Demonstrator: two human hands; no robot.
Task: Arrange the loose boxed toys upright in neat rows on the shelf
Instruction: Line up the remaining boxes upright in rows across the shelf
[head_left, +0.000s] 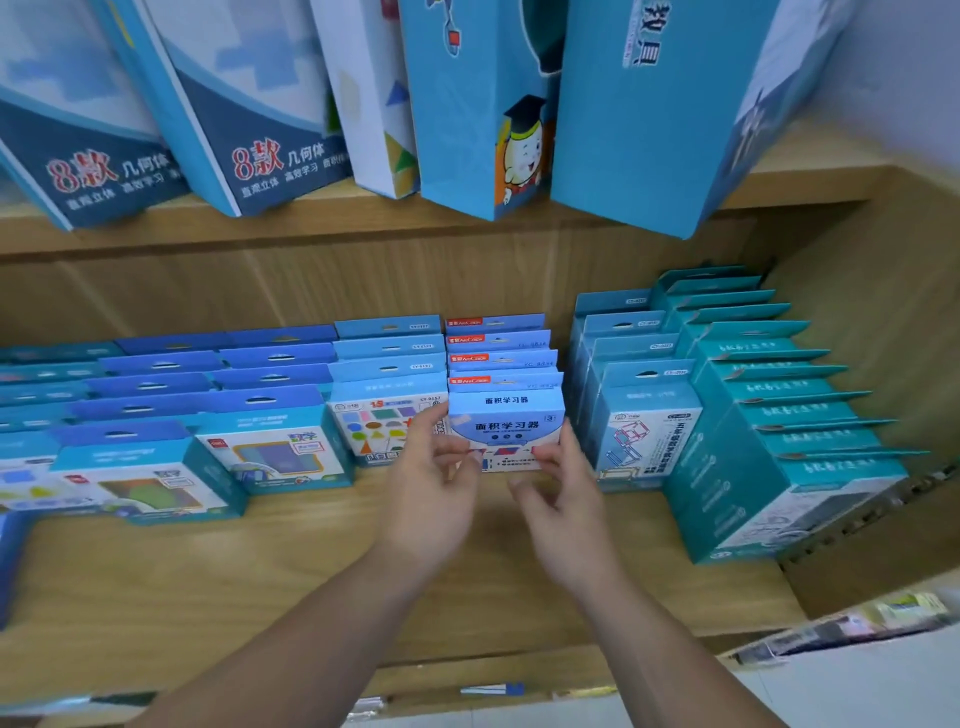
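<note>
boxed toy (506, 423) pinched low in left hand (434, 467) and right hand (563, 483) grip; top-heavy hold, could tip forward, skew row (498, 356).

Bare shelf board (311, 561) before box rows (280, 395) (tightly packed)

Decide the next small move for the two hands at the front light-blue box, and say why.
Probably nudge the light-blue box straight back against the red-tabbed boxes behind it, then let go. The left hand and right hand hold its sides, and it already stands upright at the front of that row.
</note>
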